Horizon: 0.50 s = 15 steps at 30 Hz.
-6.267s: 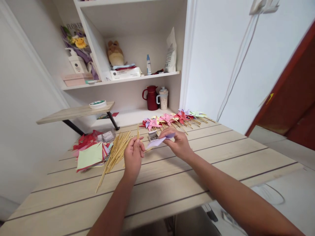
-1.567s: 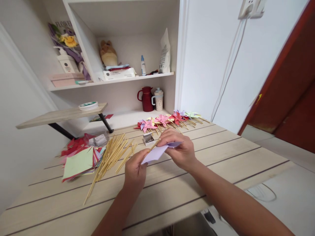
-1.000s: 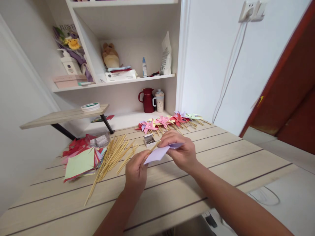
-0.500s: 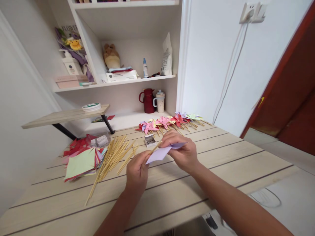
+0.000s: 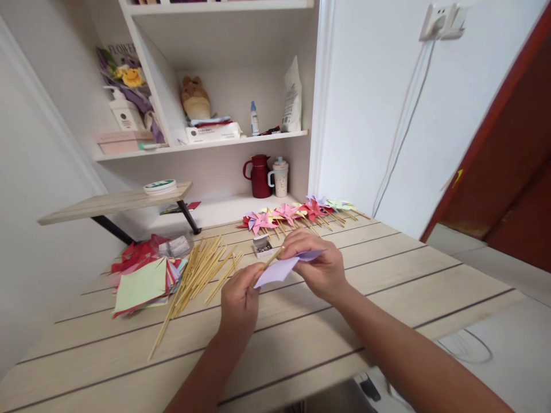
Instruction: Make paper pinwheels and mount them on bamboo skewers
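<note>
Forearms cut off by the lower edge, reaching up over the pale plank tabletop [image 5: 387, 269]. Left hand [image 5: 239, 299] closed, fingers pinched on the near end of a thin wooden stick [image 5: 272, 258] and on the lower corner of a lilac paper piece [image 5: 278, 270]. Right hand [image 5: 316, 265] curled over the paper's far edge, fingers clamped on it, fingertips hidden behind the sheet. Paper held just above the tabletop, between both hands; stick slanting up behind it, mostly covered, its far tip poking out near the right thumb. Whether a pin sits in the fold: too small to tell.

Left of the hands, loose bundle of bamboo sticks [image 5: 196, 275], fanned out, partly overlapping a stack of coloured paper squares [image 5: 140, 281], green sheet on top. Just beyond the hands, small open box [image 5: 261, 245], contents hard to make out. Farther back, row of finished pinwheels [image 5: 297, 211], crowded together. Behind, dark red jug [image 5: 259, 175] beside a pale cup [image 5: 280, 176] on the lower shelf.
</note>
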### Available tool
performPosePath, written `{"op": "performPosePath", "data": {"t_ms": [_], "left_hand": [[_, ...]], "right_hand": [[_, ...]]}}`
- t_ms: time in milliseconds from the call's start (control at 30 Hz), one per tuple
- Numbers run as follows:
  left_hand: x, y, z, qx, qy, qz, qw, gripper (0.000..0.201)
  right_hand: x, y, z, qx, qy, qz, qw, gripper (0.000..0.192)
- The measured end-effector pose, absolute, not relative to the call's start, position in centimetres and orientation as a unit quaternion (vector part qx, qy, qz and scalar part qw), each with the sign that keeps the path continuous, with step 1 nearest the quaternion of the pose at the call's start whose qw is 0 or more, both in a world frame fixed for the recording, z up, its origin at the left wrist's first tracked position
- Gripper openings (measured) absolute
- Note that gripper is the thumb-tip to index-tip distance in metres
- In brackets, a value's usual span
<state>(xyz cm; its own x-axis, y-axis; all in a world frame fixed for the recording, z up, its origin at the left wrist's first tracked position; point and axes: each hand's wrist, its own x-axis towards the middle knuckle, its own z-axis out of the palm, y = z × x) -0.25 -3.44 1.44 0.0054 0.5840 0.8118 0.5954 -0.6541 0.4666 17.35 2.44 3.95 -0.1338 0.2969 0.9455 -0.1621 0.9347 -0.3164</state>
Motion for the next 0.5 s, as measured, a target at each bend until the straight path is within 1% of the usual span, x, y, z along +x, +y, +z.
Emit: {"op": "performPosePath", "data": {"t_ms": [300,500], "left_hand": [[-0.29,-3.35,1.26,-0.717,-0.398,-0.572,0.011,0.032],[-0.28,-3.33,1.32,-0.717,-0.391,-0.577,0.016,0.028]], "right_hand": [[17.25,2.36,3.97,-0.042,-0.736,0.187,0.650,0.012],[17.23,2.44,3.90,-0.038,-0.729,0.187,0.657,0.013]]}}
